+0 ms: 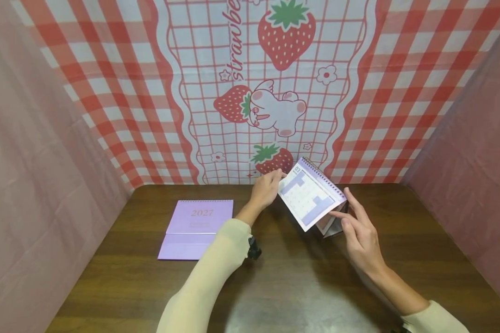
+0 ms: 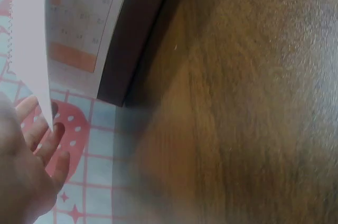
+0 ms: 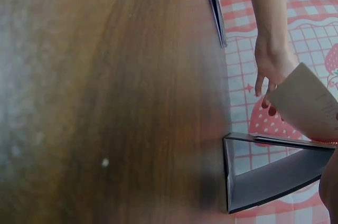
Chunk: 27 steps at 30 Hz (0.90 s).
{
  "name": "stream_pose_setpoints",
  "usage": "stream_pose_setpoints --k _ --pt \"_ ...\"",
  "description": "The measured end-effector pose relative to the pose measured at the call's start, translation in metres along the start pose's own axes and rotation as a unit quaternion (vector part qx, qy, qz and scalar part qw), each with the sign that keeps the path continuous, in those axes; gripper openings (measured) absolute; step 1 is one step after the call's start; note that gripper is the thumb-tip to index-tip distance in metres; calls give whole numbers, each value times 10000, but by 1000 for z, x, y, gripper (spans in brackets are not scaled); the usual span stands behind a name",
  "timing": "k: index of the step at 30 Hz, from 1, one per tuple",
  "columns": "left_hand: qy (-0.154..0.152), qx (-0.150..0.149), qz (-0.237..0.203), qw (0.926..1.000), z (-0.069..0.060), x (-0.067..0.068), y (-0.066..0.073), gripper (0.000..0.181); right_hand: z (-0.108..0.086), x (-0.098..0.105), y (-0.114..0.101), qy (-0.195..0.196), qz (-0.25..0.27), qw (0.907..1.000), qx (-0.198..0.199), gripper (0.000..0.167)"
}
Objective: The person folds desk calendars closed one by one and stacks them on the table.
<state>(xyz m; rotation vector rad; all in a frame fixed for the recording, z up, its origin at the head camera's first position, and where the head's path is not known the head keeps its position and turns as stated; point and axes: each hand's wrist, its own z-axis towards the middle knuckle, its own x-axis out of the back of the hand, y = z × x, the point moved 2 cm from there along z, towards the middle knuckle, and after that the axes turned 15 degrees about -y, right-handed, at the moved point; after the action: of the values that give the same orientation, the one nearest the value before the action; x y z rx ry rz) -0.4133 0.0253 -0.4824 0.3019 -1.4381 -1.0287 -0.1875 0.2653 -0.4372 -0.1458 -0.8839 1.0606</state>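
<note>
An open desk calendar [image 1: 337, 226] stands tented on its dark base at the back of the table, right of the middle. One of its pages [image 1: 306, 196], headed 03 with lilac blocks, is lifted off the stand. My left hand [image 1: 266, 188] pinches this page at its left edge; the thumb is partly hidden. Orange blocks show on the page beneath in the left wrist view. At the calendar's right end is my right hand [image 1: 361, 238], its fingers fairly straight, touching the page's lower right edge and the spiral side.
A closed lilac calendar [image 1: 200, 217] marked 2027 lies on the brown wooden table [image 1: 275, 296] to the left. Behind the table hangs a strawberry-print cloth [image 1: 250, 69]. Pink curtains [image 1: 462, 171] flank both sides.
</note>
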Motion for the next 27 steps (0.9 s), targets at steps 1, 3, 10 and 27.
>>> stream_pose_setpoints --k 1,3,10,27 --pt "18 28 43 10000 0 -2 -1 65 -1 0 0 4 9 10000 14 29" --pt "-148 75 51 9998 -3 -1 4 66 -2 -1 1 15 17 10000 19 29" --pt "-293 182 -38 9994 -10 -1 15 63 -4 -3 2 110 55 9999 -20 29" --pt "-818 -355 -123 9959 -18 -2 40 65 -10 5 4 397 106 9982 -443 56"
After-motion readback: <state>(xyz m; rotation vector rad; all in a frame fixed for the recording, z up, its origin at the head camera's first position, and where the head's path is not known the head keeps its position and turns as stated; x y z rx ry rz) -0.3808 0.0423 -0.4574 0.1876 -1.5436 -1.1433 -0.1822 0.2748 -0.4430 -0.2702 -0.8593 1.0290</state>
